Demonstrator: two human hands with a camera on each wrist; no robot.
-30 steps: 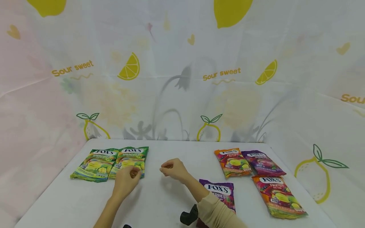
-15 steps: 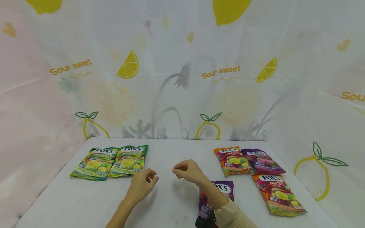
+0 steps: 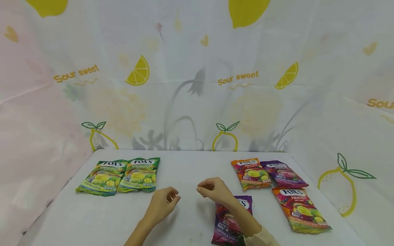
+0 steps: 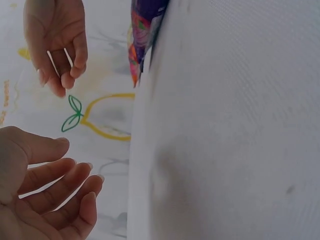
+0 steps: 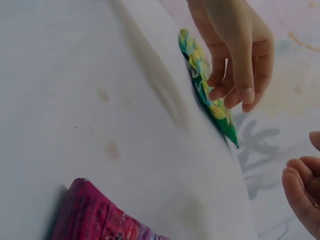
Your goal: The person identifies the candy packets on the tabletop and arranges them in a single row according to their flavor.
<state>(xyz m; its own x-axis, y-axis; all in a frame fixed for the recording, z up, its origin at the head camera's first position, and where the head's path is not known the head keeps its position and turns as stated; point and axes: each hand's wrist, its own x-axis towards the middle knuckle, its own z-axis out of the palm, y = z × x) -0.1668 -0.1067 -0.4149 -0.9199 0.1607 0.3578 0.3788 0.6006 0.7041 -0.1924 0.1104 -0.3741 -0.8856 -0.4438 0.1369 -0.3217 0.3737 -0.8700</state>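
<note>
Both hands hover over the middle of the white table, holding nothing. In the head view my left hand (image 3: 162, 204) has loosely curled fingers and lies right of and nearer than two green candy bags, the left one (image 3: 103, 178) and the right one (image 3: 139, 175). My right hand (image 3: 217, 191), its fingers also loosely bent, points left toward the left hand with a gap between them. Under the right forearm lies a purple candy bag (image 3: 226, 223), partly covered by the arm. The left wrist view shows relaxed fingers (image 4: 65, 195) with nothing between them.
On the table's right side lie an orange candy bag (image 3: 251, 174), a purple bag (image 3: 284, 175) beside it, and another orange bag (image 3: 301, 211) nearer. A printed cloth (image 3: 184, 75) hangs behind the white table (image 3: 101, 222).
Both hands have moved right and slightly nearer, the left hand away from the green bags. The right forearm now crosses the near purple bag. The bags stay where they were.
</note>
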